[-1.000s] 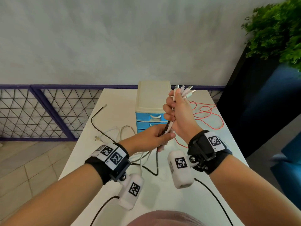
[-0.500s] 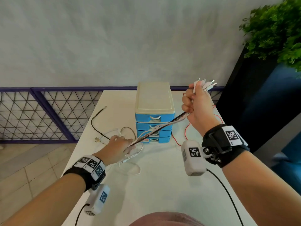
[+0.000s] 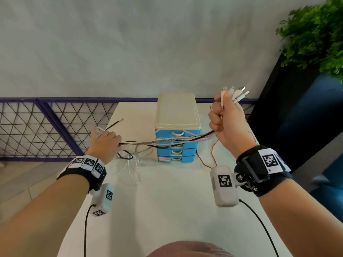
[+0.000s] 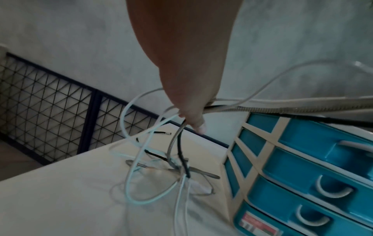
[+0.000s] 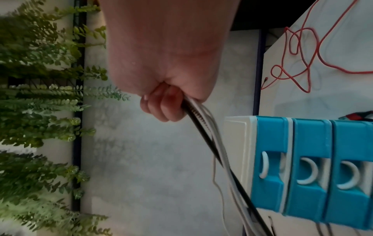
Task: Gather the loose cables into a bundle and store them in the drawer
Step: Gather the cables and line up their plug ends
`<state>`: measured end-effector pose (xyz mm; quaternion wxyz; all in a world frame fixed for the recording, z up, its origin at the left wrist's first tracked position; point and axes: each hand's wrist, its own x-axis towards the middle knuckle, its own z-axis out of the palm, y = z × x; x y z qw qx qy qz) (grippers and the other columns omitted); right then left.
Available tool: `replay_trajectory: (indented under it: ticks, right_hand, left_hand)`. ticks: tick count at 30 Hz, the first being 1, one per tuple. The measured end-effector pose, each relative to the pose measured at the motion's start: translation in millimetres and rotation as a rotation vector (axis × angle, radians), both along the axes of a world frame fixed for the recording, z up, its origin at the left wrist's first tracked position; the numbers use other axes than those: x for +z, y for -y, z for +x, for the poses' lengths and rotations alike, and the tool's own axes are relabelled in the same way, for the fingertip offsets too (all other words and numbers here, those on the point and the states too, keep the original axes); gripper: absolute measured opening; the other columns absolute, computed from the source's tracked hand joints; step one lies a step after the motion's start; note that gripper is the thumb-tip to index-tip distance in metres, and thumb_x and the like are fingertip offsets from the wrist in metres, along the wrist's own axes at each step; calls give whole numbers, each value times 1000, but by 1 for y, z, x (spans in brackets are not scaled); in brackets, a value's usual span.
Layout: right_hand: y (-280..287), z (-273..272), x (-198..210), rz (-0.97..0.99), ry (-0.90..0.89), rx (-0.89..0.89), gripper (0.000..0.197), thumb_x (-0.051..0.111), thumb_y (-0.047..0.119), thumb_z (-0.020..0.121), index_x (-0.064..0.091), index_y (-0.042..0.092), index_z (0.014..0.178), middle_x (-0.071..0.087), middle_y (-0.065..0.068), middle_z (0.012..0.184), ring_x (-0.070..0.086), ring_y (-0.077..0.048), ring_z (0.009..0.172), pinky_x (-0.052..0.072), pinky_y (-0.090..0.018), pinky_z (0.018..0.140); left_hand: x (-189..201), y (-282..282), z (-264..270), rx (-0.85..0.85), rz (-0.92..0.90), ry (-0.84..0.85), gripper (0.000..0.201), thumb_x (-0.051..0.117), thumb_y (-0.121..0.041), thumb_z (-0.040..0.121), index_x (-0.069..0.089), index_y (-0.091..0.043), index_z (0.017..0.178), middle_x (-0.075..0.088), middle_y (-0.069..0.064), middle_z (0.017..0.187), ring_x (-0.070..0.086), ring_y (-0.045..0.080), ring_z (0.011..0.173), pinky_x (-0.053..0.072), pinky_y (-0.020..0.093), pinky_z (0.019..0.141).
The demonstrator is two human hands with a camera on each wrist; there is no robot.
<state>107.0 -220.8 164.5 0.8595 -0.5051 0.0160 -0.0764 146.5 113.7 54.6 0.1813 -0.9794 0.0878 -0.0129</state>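
Note:
My right hand [image 3: 225,118] is fisted round a bundle of white, black and braided cables [image 3: 172,141], with their USB plugs [image 3: 234,92] sticking out above the fist. The same grip shows in the right wrist view, right hand [image 5: 163,102] round the cables [image 5: 203,126]. The strands stretch taut to the left in front of the blue drawer unit [image 3: 177,127]. My left hand [image 3: 106,140] is closed round them there; in the left wrist view the left hand [image 4: 191,118] lets the loose tails [image 4: 161,167] hang to the white table [image 3: 167,201]. All the drawers look closed.
A red cable [image 3: 213,151] lies loose on the table to the right of the drawer unit, also red cable [image 5: 300,52]. A black cable end [image 3: 115,124] lies at the far left. A purple mesh railing [image 3: 46,127] runs behind, and a green plant [image 3: 315,34] stands at the right.
My hands have drawn further apart: the left slid left and up along the cables, the right stayed raised at the right. The bundle between them is now stretched almost level.

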Motion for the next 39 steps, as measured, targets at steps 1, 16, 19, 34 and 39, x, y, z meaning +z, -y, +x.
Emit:
replay_trajectory:
  ticks: [1,16,19,34,39]
  right_hand:
    - [-3,-1,-2,-22,-4,16,37,34,45,102,48,19,80,24,8,54,16,-5,40,13,-16,37]
    - [-46,-10,-52,-487,-52,20,35,33,31,105,58,11,89,57,3,80,61,-7,73,52,-23,72]
    - [-50,-10,-53,-480,-101,27,31,37,30,104,59,12,92,61,-2,90,62,-6,77,55,-26,72]
    - [30,18,-64,-712,-370,907,39,45,54,94,67,21,101,70,6,99,63,-10,104,37,-34,95]
    - [49,52,-137,-1500,-599,631,25,50,21,96,65,6,109,68,-8,112,64,-23,106,48,-30,81]
  left_hand:
    - [-1,0,0,20,-19,-69,34,38,-49,92,51,-26,114,52,-6,118,46,18,117,16,59,109]
    - [62,153,-51,-214,-1347,-665,40,26,-49,98,54,-35,122,57,-16,128,49,-2,122,32,16,106]
    - [63,174,-57,-169,-1525,-632,45,23,-39,101,51,-16,127,59,-2,127,53,6,120,38,10,95]
    - [39,181,-45,-93,-1669,-645,23,28,-25,103,47,-13,106,50,0,80,55,14,74,48,31,80]
    - [33,182,-36,-3,-1731,-553,28,26,-19,104,49,-6,115,45,-1,72,52,16,71,43,20,70]
